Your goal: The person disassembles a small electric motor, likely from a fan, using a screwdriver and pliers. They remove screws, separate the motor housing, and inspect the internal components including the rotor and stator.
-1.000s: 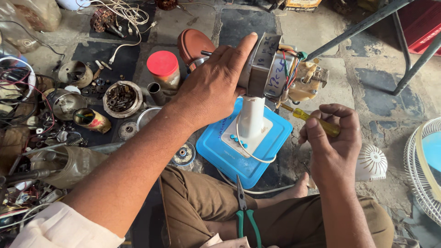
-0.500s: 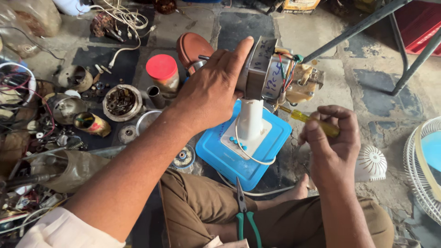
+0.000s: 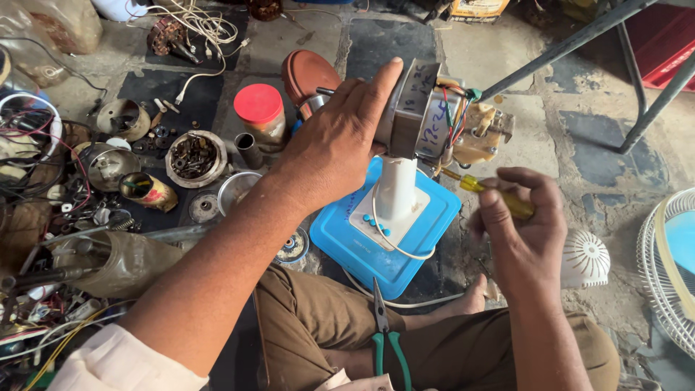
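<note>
Sitting unmoved on the floor, the blue base (image 3: 347,242) carries a white post (image 3: 397,190) with the motor (image 3: 423,110) on top, long axis level, wired end rightward. The left hand (image 3: 334,145) still clasps it. The right hand (image 3: 523,224), shifted slightly, pinches a yellow screwdriver (image 3: 492,195), tip up-left at the motor's underside.

blue fan base (image 3: 347,242), yellow screwdriver (image 3: 499,197), red-lidded jar (image 3: 260,112), green-handled pliers (image 3: 387,340)
</note>
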